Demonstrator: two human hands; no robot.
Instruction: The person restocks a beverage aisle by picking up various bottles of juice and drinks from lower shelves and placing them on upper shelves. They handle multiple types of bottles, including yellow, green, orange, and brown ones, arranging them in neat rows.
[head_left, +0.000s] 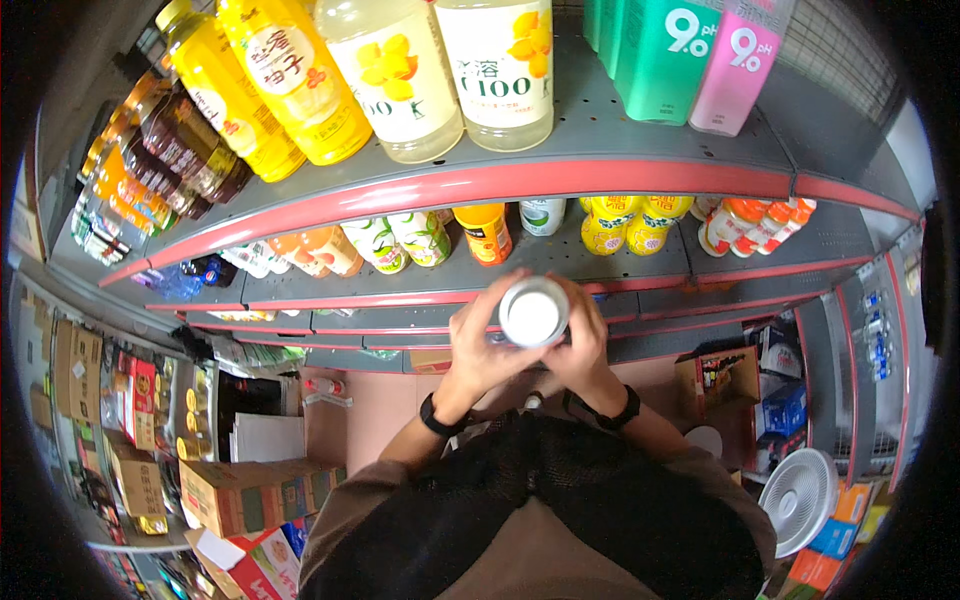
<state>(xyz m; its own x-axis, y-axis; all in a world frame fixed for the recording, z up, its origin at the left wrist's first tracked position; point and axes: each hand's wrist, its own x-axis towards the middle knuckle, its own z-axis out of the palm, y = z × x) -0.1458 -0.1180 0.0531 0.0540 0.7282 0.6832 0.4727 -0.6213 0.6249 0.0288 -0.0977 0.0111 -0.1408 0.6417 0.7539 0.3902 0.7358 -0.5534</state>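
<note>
A cylindrical container (534, 311) with a pale grey rim and a white top is seen end-on, so its sides are mostly hidden. My left hand (474, 337) wraps its left side and my right hand (586, 334) its right side. Both hold it in front of my chest, before the drink shelves. Just beyond it on the middle shelf stand an orange drink bottle (484, 234), a white bottle with a green picture (542, 216) and yellow drink bottles (622, 225). A dark band (442, 416) circles my left wrist, and another (626, 409) my right.
The upper shelf's red edge strip (465, 180) juts out above the middle shelf. Large lemon-drink bottles (499, 82) and green bottles (664, 67) stand on it. Cardboard boxes (247, 495) lie at left, an open carton (720, 379) and a white fan (799, 499) at right.
</note>
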